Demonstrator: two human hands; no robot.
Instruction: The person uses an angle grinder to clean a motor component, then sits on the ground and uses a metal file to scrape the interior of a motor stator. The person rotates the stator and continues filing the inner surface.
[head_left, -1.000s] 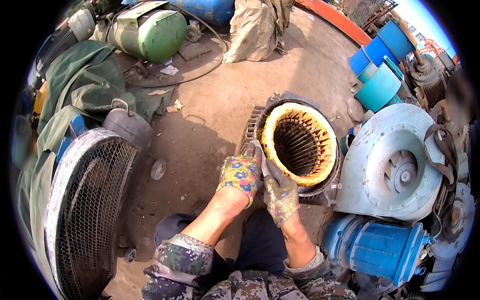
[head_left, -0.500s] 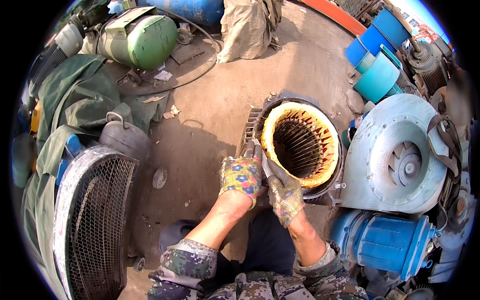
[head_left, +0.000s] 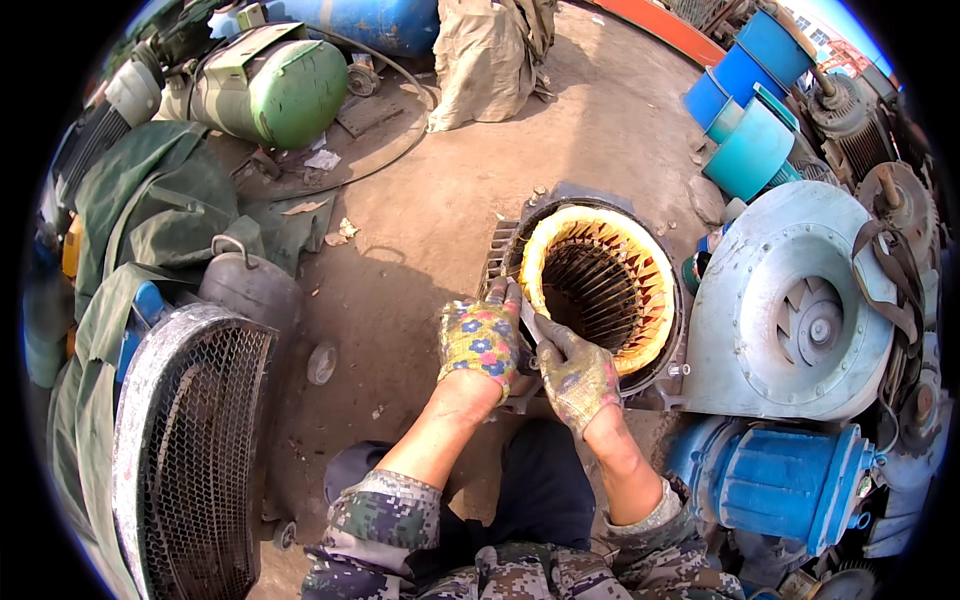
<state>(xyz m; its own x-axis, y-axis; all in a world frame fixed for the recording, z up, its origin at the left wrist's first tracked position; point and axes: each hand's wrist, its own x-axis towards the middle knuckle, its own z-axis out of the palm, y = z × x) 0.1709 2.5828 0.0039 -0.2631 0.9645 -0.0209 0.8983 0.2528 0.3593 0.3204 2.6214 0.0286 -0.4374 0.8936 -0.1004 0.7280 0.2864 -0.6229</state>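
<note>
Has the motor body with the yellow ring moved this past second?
No. The motor body keeps its place beside the grey fan housing; the view shifted slightly.

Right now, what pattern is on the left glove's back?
Left glove: blue and pink flowers on yellow; best in head view.

Left hand [head_left: 482,335]: yellow glove [head_left: 474,352], blue-and-pink flower pattern; yellow winding [head_left: 578,219] ahead-right of it, pale blue-grey fan casing [head_left: 738,350] farther right.
</note>
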